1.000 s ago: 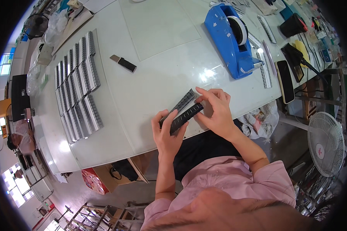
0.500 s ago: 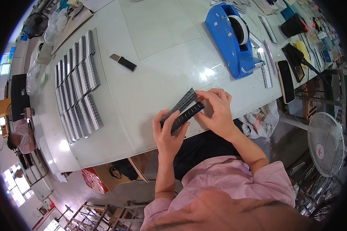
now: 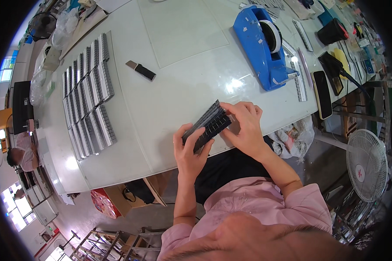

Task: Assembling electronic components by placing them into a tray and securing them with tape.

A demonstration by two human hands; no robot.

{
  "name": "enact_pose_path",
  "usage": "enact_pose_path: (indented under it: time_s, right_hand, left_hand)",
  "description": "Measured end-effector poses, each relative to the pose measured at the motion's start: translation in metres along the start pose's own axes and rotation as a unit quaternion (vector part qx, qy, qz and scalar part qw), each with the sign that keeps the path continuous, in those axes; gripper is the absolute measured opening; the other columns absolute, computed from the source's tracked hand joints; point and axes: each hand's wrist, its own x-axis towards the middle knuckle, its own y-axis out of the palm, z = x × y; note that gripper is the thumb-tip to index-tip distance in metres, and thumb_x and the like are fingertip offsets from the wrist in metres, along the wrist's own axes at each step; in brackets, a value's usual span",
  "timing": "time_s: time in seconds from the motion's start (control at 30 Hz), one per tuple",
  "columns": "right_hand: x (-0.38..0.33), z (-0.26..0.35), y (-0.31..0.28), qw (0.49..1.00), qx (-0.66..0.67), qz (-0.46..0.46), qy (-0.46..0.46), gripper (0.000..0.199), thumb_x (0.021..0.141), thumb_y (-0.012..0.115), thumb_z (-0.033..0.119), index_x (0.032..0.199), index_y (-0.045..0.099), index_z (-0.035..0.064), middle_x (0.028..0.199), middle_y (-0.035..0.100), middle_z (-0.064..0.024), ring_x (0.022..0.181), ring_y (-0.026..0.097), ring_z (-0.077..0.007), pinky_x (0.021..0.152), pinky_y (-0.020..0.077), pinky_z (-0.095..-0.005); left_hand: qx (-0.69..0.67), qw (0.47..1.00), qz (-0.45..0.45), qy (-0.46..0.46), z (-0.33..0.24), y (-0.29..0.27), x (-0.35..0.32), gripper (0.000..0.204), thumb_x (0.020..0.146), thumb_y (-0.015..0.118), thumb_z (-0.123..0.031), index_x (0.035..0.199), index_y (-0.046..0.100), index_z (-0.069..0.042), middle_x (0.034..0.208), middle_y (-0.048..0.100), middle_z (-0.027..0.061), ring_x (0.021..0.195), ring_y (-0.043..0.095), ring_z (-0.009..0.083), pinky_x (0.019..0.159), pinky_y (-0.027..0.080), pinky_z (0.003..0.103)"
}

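Observation:
Near the table's front edge, a small bundle of dark grey and black segmented strips (image 3: 212, 127) is held slanting up to the right, above the tabletop. My left hand (image 3: 190, 150) is closed around its lower left end, thumb on the near side and fingers over the top. At the upper right end, my right hand (image 3: 246, 130) pinches the bundle between thumb and fingers. Their exact kind I cannot make out. Beyond my left hand lies a short blade with a black handle (image 3: 144, 72). Rows of similar grey segmented strips (image 3: 86, 98) lie side by side at the left.
A blue tape dispenser (image 3: 258, 52) stands at the right with a roll in it. Beside it are metal strips and a phone (image 3: 322, 93) near the table edge. A dark cup (image 3: 332, 30) is farther back. A white fan (image 3: 366, 165) stands off the table's right side.
The strips have closed together, so the gap between the grey and black ones is narrower, and more of the black segmented faces shows. Both hands stay in nearly the same place.

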Motion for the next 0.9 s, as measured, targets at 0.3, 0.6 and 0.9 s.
enact_pose_path:
  time_s: [0.3, 0.6, 0.9]
  right_hand:
    - [0.0033, 0.0017, 0.003, 0.995, -0.075, -0.017, -0.057, 0.053, 0.066, 0.081, 0.014, 0.117, 0.069, 0.0213, 0.113, 0.053, -0.0065, 0.112, 0.047, -0.0303, 0.1, 0.0291, -0.047]
    - [0.0049, 0.0024, 0.0031, 0.988, -0.12, -0.024, -0.095, 0.049, 0.067, 0.082, 0.015, 0.115, 0.07, 0.022, 0.12, 0.051, -0.0064, 0.115, 0.045, -0.0317, 0.1, 0.0286, -0.0479]
    - [0.0067, 0.0047, 0.003, 0.981, -0.155, -0.022, -0.118, 0.054, 0.07, 0.082, 0.018, 0.122, 0.069, 0.0241, 0.124, 0.051, -0.0055, 0.115, 0.044, -0.0321, 0.1, 0.0285, -0.0485]
  left_hand:
    - [-0.003, 1.0, 0.001, 0.002, 0.0012, 0.0002, -0.0005, 0.05, 0.068, 0.089, -0.006, 0.114, 0.071, -0.013, 0.128, 0.057, 0.0132, 0.11, 0.061, 0.0304, 0.089, 0.053, 0.039]
    - [-0.012, 1.0, 0.002, -0.003, 0.0031, 0.0004, -0.0004, 0.048, 0.068, 0.089, -0.006, 0.112, 0.071, -0.013, 0.129, 0.057, 0.0129, 0.108, 0.062, 0.0297, 0.087, 0.054, 0.039]
    - [-0.013, 1.0, 0.001, -0.003, 0.0024, 0.0002, -0.0003, 0.047, 0.068, 0.089, -0.005, 0.111, 0.072, -0.013, 0.129, 0.057, 0.0132, 0.108, 0.062, 0.0299, 0.087, 0.054, 0.039]
